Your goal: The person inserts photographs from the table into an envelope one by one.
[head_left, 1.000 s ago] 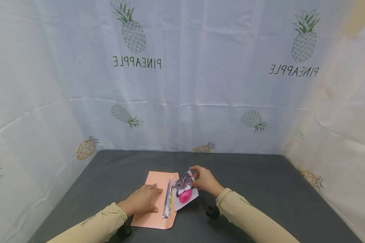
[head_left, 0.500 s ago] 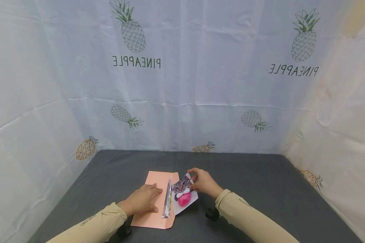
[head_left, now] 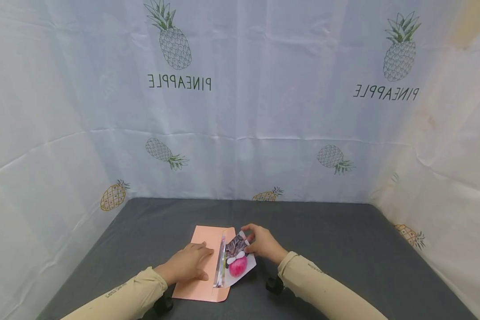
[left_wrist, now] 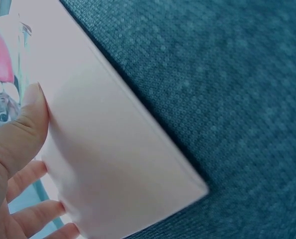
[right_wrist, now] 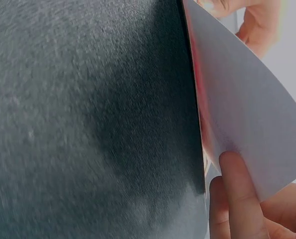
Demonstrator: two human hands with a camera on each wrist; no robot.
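Note:
A peach-coloured envelope (head_left: 206, 234) lies on the dark table, its opening facing right with the flap folded out. My left hand (head_left: 187, 263) rests on the envelope with the fingers spread. In the left wrist view the thumb (left_wrist: 31, 112) presses on its pale face. Glossy edges of other pictures (head_left: 219, 266) show in the opening. With thumb and fingers my right hand (head_left: 265, 243) pinches a photo (head_left: 238, 266) of a striped cat and a pink ball, tilted over the flap. The photo's white back (right_wrist: 252, 94) bends upward in the right wrist view.
Dark grey cloth (head_left: 324, 240) covers the table around the envelope. A white curtain (head_left: 240, 111) printed with pineapples hangs behind it and along both sides. Black wrist devices (head_left: 274, 285) sit below both sleeves.
The right hand has moved left and slightly nearer with the photo, bringing its left edge up to the envelope's opening. The left hand and envelope have stayed in place.

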